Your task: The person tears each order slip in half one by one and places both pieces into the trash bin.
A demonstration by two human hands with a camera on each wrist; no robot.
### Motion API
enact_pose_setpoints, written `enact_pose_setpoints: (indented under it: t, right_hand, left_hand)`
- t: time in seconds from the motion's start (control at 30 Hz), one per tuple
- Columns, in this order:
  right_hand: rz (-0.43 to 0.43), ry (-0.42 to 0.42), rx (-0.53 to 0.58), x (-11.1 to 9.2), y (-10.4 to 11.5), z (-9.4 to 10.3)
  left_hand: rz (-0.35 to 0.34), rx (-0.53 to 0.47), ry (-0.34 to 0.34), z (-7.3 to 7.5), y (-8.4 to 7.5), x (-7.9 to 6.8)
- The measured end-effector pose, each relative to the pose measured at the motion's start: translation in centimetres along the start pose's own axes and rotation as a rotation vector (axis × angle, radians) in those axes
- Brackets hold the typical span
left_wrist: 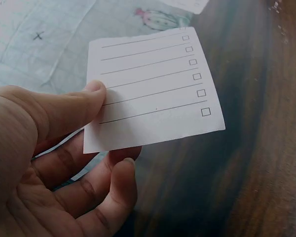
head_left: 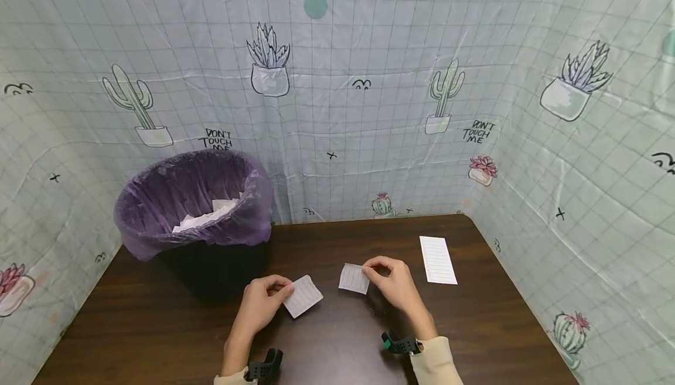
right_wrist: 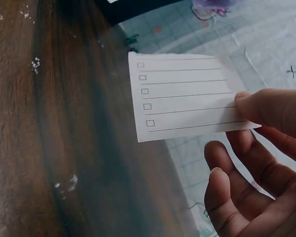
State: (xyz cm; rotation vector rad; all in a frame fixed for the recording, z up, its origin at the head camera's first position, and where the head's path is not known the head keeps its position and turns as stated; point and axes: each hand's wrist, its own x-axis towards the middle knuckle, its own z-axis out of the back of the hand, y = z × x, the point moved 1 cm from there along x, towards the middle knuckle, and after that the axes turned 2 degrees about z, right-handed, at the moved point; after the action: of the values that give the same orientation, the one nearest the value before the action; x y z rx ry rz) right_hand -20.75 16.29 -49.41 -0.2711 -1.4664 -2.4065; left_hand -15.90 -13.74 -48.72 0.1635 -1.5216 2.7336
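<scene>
My left hand [head_left: 262,302] pinches a piece of lined checklist paper [head_left: 303,296] between thumb and fingers, just above the table. In the left wrist view this paper piece [left_wrist: 153,94] shows printed lines with small boxes at their right ends and a slightly uneven top edge. A second, smaller piece of the same kind of paper [head_left: 353,279] is pinched by my right hand [head_left: 396,284]. Its top edge looks torn in the right wrist view, where the piece [right_wrist: 187,98] has boxes along its left side. The two pieces are apart from each other.
A black bin [head_left: 211,271] with a purple liner [head_left: 142,203] stands at the table's left, white papers [head_left: 203,218] inside. One long lined sheet [head_left: 438,260] lies at the right on the brown table [head_left: 337,350]. A printed curtain [head_left: 348,115] closes off the back and sides.
</scene>
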Motion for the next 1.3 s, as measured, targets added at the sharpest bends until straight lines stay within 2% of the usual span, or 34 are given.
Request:
enact_pose_setpoints:
  t: [0.23,0.37,0.67,0.87,1.13,1.3]
  right_hand:
    - [0.085,-0.013,-0.018,1.1,1.2,0.4]
    - [0.096,0.000,-0.036,1.7,2.1,0.6]
    - [0.121,0.063,-0.059,2.8,4.0,1.0]
    - [0.200,0.108,-0.094,4.4,5.4,1.6]
    - [0.296,0.167,-0.146,6.7,8.2,2.8]
    - [0.331,0.226,-0.166,7.7,9.7,3.0]
  left_hand:
    - [-0.039,0.015,-0.014,1.2,-1.3,0.2]
    - [-0.065,0.046,-0.009,2.2,-2.3,0.2]
    - [-0.173,0.114,0.021,4.0,-4.4,0.7]
    - [-0.264,0.203,0.010,6.1,-6.1,0.7]
    - [-0.298,0.203,0.043,8.7,-8.7,0.2]
    - [-0.339,0.257,0.055,10.0,-10.2,-0.3]
